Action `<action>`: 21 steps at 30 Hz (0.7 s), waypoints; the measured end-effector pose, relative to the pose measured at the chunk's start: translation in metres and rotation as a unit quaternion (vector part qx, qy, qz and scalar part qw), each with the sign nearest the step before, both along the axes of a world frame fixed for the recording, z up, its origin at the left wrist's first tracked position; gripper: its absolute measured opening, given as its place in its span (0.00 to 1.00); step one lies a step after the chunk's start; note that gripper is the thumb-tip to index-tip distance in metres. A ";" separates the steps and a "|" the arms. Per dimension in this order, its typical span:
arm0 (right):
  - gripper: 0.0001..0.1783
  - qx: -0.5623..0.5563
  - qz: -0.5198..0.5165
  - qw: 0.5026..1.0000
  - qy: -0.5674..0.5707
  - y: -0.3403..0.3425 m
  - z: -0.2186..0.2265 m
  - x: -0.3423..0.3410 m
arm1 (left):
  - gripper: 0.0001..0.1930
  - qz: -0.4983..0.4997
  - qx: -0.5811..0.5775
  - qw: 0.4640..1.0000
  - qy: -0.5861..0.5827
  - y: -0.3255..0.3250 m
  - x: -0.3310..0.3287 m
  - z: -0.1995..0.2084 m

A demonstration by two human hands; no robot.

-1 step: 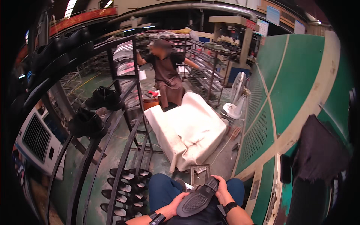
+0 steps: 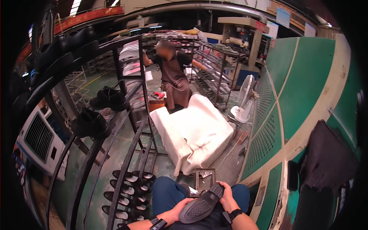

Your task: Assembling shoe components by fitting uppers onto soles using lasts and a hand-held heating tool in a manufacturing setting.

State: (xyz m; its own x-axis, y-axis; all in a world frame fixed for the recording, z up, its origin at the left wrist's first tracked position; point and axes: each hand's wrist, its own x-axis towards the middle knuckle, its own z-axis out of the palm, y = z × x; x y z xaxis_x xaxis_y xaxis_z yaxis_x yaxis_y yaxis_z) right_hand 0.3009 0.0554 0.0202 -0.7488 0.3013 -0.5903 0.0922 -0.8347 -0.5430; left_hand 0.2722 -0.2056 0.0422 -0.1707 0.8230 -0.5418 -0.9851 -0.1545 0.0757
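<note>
A black shoe (image 2: 200, 207) lies over my lap with its patterned sole turned up, its toe toward the lower left and its heel toward the upper right. Closed on the toe end is my left hand (image 2: 177, 212), thumb along the sole's edge. My right hand (image 2: 228, 198) grips the heel end, thumb at the top of the heel, with most of its fingers hidden behind the shoe. The shoe's upper faces away and cannot be seen. Just beyond it stands a small rectangular metal frame (image 2: 206, 171).
Ahead, a pale cloth (image 2: 199, 130) drapes a boxy shape. A dark shoe rack (image 2: 126, 165) with several black shoes (image 2: 90, 122) runs along my left. Green machine panels (image 2: 304, 84) stand at right, near a white fan (image 2: 242, 111). A person in an apron (image 2: 174, 76) sits beyond the cloth.
The whole view has shifted very slightly. Both hands keep the same grip on the shoe.
</note>
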 end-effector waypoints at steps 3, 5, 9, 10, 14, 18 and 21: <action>0.13 -0.059 0.010 0.996 0.062 -0.008 -0.018 0.012 | 0.21 -0.011 0.045 0.999 0.002 -0.011 0.011 0.017; 0.14 -0.051 0.041 0.996 0.057 -0.010 -0.015 0.007 | 0.30 -0.063 0.031 0.996 0.050 -0.009 0.010 0.012; 0.15 0.115 0.185 0.975 0.039 0.002 0.006 -0.019 | 0.36 -0.051 -0.196 0.939 0.279 0.036 -0.016 0.032; 0.16 0.197 0.219 0.954 0.049 0.001 0.012 -0.026 | 0.37 -0.031 -0.225 0.920 0.320 0.046 -0.035 0.019; 0.16 0.251 0.255 0.927 0.115 0.009 0.001 -0.027 | 0.36 -0.027 -0.215 0.902 0.374 0.083 -0.086 0.005; 0.17 0.243 0.197 0.927 0.207 -0.011 -0.011 -0.029 | 0.29 -0.086 -0.191 0.902 0.376 0.118 -0.096 -0.020; 0.17 0.298 0.152 0.931 0.148 -0.012 -0.019 -0.026 | 0.19 -0.081 -0.161 0.947 0.267 0.129 -0.081 -0.013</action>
